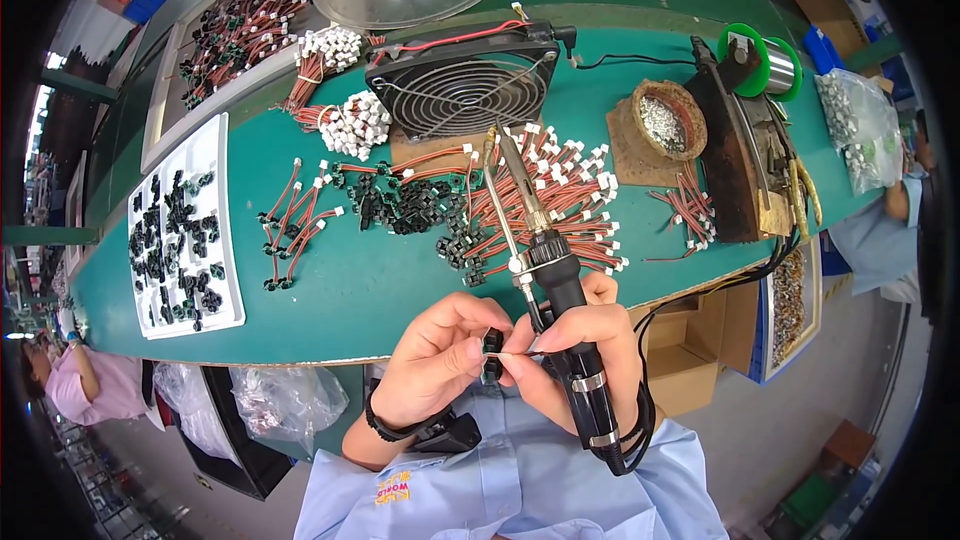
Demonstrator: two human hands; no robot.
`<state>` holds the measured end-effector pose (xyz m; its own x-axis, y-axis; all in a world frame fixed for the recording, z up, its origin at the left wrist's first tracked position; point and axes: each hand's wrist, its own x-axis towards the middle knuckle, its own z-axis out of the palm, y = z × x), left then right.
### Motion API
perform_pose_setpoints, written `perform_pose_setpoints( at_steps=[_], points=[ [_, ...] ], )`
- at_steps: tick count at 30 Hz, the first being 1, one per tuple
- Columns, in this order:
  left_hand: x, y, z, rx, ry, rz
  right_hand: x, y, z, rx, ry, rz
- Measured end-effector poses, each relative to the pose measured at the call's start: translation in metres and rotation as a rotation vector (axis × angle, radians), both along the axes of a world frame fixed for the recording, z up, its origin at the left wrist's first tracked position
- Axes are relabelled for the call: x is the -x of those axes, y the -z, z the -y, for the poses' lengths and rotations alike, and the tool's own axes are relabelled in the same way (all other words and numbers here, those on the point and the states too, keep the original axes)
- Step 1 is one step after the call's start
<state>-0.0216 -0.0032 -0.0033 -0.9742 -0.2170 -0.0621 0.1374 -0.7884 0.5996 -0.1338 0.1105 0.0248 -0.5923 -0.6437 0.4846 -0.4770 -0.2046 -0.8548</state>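
Note:
Close in front of my chest, my left hand (435, 360) pinches a small black component (492, 343) between thumb and fingers. My right hand (590, 355) wraps round a black soldering iron (563, 285) with a thin metal tube clamped along it, its tip pointing away from me. The right thumb and forefinger also pinch together at a thin strand beside the component. Beyond the hands lie red and black wire leads (560, 195) with white connectors. Dark green and black components (400, 202) are heaped to their left.
A black fan (465, 85) stands behind the heap. On the left is a white tray (233, 285) of black parts. To the right sit a round bowl (697, 148), a solder spool (780, 68) and a dark metal stand (735, 210). Black cables (690, 290) run from the iron.

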Motion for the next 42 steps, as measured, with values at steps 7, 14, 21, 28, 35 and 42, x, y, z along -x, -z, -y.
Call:
perform_pose_setpoints(
  at_steps=[7,14,21,28,35,42],
  points=[
    [0.001,-0.001,0.0,0.03,-0.016,0.004,0.001,0.001,0.0,-0.009,-0.006,0.032],
    [0.0,0.002,0.0,0.091,-0.036,0.014,0.001,0.0,-0.002,-0.026,-0.015,0.064],
    [0.0,0.002,0.0,0.142,-0.054,0.008,0.002,-0.002,-0.002,-0.034,-0.022,0.089],
    [-0.001,-0.004,0.003,0.162,-0.043,0.059,0.009,-0.006,-0.006,-0.125,-0.139,0.049],
    [-0.003,0.0,0.004,0.2,-0.047,0.021,0.006,-0.009,-0.004,-0.084,-0.081,0.143],
    [-0.004,0.001,0.003,0.211,-0.056,0.012,0.005,-0.008,-0.004,-0.068,-0.085,0.103]
  ],
)
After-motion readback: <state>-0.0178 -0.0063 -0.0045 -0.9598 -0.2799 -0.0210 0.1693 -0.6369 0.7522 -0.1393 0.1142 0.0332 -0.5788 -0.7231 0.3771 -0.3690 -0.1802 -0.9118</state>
